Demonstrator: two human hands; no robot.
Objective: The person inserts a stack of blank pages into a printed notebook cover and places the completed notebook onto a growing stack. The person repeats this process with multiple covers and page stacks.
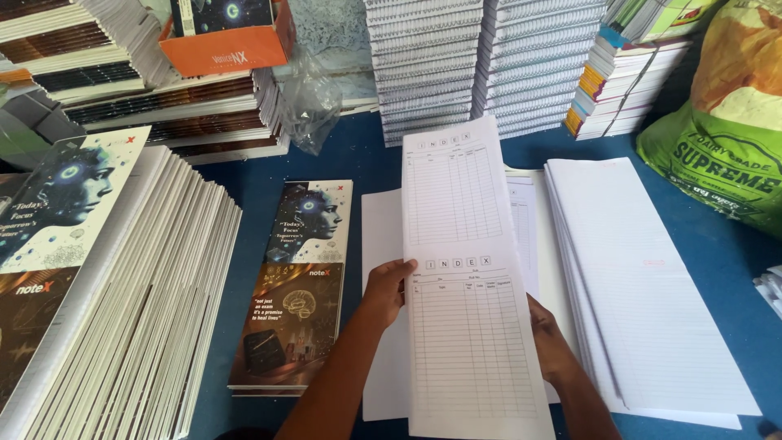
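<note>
We see both forearms coming in from the near edge, angled up and inward over the blue table top (717, 269). Left hand (386, 289) is clamped on the left edge of a tall white printed sheet with two ruled table forms (464, 277), thumb on top, fingers curled behind. Right hand (547, 338) sits at the sheet's right edge, mostly hidden behind the paper; we cannot tell if it is gripping or just supporting. The sheet is lifted and tilted, centre of the scene, above a flat pile of similar white printed sheets (379, 236). Just right of that lies a thick stack of white lined paper (643, 285). Left of the hands is a small pile of long glossy cover cards, pale top half and dark brown bottom half (297, 285); further left, a fanned big stack of the same covers (122, 301). Far side: spiral-bound notebook stacks (481, 57), an orange cardboard box (228, 41). Far right: green and yellow woven sack (725, 122).
</note>
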